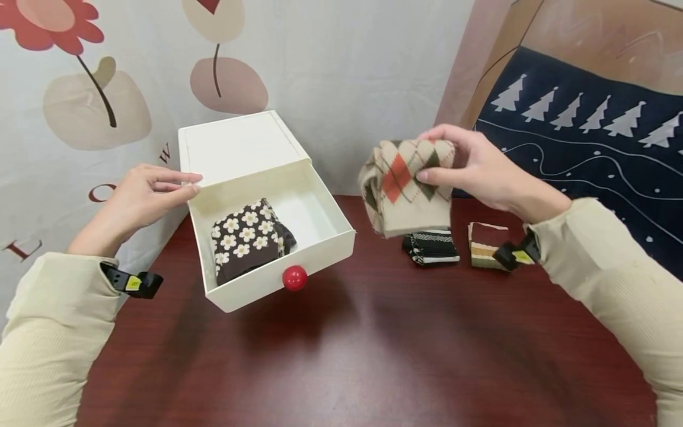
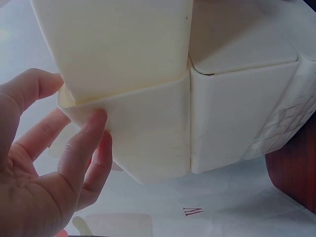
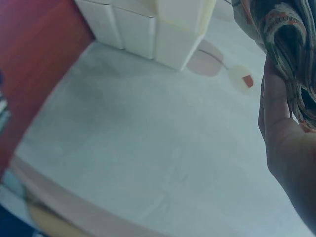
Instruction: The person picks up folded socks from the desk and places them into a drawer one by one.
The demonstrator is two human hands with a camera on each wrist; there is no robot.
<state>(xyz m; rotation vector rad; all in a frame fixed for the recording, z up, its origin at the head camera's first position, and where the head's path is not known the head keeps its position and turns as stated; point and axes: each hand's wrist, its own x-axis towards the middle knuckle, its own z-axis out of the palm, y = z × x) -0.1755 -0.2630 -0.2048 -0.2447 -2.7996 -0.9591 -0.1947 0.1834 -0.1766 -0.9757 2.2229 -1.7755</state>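
Observation:
My right hand (image 1: 480, 169) holds a folded pair of beige argyle socks (image 1: 411, 190) above the table, its thumb on the patterned front. In the right wrist view, the socks (image 3: 291, 44) show their folded layers beside the fingers. My left hand (image 1: 141, 198) grips the front left edge of a white drawer unit (image 1: 240, 145); the left wrist view has its fingertips at the casing's corner. The unit's white drawer (image 1: 325, 207) is pulled out, with a red round knob (image 1: 294, 277) on its front. Inside, at the left, lie folded dark brown socks with white flowers (image 1: 245, 234).
Black-and-white striped folded socks (image 1: 431, 246) lie on the dark red table (image 1: 331, 362), below the held pair. Right of them are brown, yellow and green striped socks (image 1: 488, 244), partly behind the right wrist strap. A printed curtain (image 1: 341, 77) hangs behind.

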